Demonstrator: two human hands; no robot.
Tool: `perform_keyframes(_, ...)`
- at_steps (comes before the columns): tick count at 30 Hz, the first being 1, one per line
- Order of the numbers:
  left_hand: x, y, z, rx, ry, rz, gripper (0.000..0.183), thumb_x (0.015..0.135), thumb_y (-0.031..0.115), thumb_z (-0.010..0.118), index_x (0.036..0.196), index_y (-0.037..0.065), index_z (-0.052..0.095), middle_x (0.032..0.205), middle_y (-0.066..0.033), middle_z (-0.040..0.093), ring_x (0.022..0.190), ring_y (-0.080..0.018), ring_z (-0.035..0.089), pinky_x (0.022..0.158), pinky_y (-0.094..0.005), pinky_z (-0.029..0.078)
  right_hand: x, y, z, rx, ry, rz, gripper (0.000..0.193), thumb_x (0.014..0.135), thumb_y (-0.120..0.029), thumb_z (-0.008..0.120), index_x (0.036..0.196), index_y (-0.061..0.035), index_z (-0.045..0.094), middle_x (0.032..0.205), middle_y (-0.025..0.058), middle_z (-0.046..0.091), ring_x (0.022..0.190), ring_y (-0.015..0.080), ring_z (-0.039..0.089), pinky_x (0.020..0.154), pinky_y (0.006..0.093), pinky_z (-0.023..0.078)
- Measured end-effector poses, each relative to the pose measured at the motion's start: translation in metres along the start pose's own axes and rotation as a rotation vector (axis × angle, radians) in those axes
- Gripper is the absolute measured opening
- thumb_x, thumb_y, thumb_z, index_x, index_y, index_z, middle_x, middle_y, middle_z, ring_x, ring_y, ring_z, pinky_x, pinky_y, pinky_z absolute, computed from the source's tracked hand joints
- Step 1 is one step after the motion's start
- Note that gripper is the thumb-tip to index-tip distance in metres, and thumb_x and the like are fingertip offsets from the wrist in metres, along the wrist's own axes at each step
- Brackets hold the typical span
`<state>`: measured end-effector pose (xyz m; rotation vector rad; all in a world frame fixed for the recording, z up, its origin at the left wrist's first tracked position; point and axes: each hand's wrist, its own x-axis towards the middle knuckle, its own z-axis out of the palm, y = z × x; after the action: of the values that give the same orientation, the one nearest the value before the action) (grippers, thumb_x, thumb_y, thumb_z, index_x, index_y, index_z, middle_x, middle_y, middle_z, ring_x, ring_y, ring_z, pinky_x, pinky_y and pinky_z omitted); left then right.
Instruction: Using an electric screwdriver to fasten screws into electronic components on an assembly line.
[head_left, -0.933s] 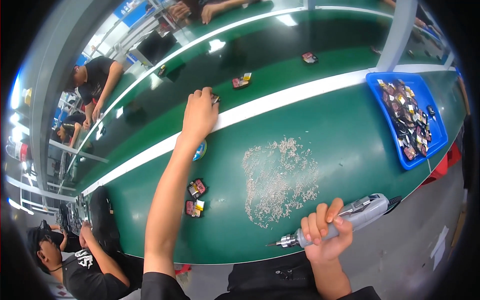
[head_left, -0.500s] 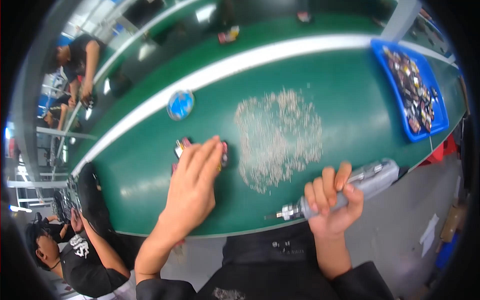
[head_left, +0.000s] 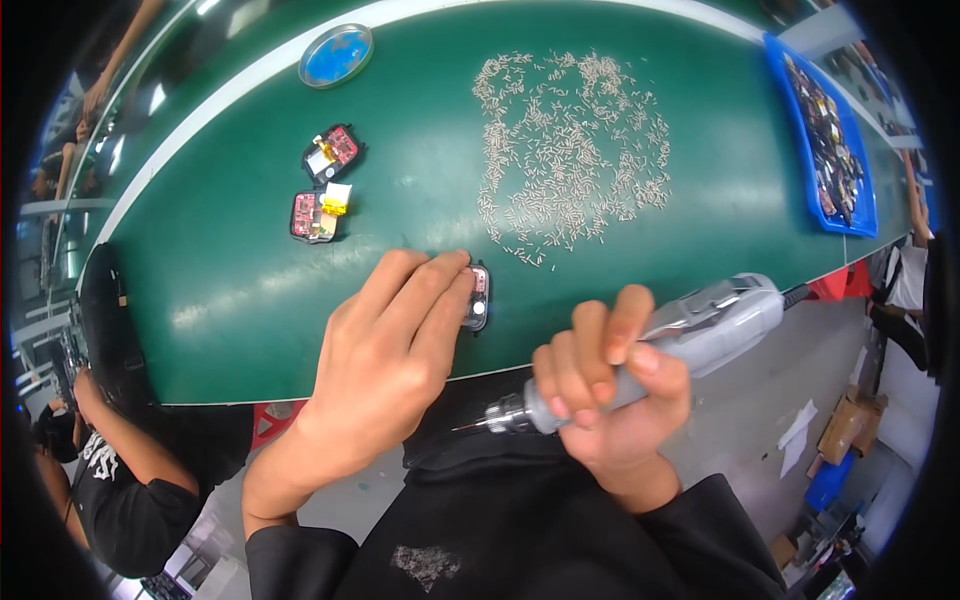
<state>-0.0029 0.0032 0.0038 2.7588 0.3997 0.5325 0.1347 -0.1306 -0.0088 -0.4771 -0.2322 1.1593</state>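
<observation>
Black-cased circuit module [head_left: 479, 300] lies on the green tabletop [head_left: 230, 300] near its front edge, partly under the fingers of the left hand [head_left: 390, 340], which hide its left side. What shows is a rounded dark frame around a pinkish-red board, with a round white spot toward the lower end and a small tab at the top. That hand is narrow, its fingers close together; its thumb is hidden, so I cannot tell whether it pinches the module. Just beside, the right hand [head_left: 620, 390] is wrapped around a grey electric screwdriver [head_left: 700, 325], its bit pointing left, apart from the module. Up and left sit two more modules: an upper one [head_left: 338, 150] turned at a slant and a lower one [head_left: 306, 218] bearing a white and yellow piece. Beyond them, near the white rail [head_left: 213, 106], stands a round dish [head_left: 340, 83] with blue inside. Small silvery screws [head_left: 570, 185] spread over the middle; far right, a blue tray [head_left: 858, 218] holds many modules.
</observation>
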Motion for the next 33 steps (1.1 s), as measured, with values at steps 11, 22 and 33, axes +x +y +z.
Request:
perform_keyframes(11, -0.006, 0.019, 0.012, 0.172, 0.11, 0.181, 0.036, 0.057, 0.002, 0.062, 0.089, -0.015, 0.065, 0.097, -0.0257, 0.064, 0.083, -0.032, 0.063, 0.06, -0.0319, 0.055, -0.02, 0.035, 0.003, -0.058, 0.118, 0.003, 0.008, 0.091, -0.007, 0.05, 0.096, -0.0027, 0.045, 0.079, 0.0097, 0.048, 0.067, 0.0213, 0.053, 0.064, 0.0333, 0.045)
perform_keyframes(22, -0.011, 0.025, 0.007, 0.088, -0.029, 0.108, 0.038, 0.058, 0.0, 0.061, 0.092, -0.017, 0.065, 0.108, -0.0292, 0.062, 0.089, -0.0339, 0.061, 0.067, -0.0346, 0.056, 0.023, -0.052, 0.012, -0.319, -0.247, -0.086, 0.022, 0.095, -0.027, 0.05, 0.086, -0.0086, 0.043, 0.07, 0.0027, 0.043, 0.048, 0.0117, 0.044, 0.05, 0.0282, 0.041)
perform_keyframes(33, -0.017, 0.023, 0.012, 0.02, -0.017, 0.036, 0.044, 0.06, -0.009, 0.066, 0.103, -0.017, 0.061, 0.117, -0.0256, 0.061, 0.093, -0.0347, 0.061, 0.069, -0.0382, 0.056, 0.058, -0.051, -0.003, -0.26, -0.344, -0.159, 0.018, 0.096, -0.027, 0.045, 0.091, -0.009, 0.045, 0.077, 0.0048, 0.044, 0.051, 0.0123, 0.044, 0.055, 0.0295, 0.04)
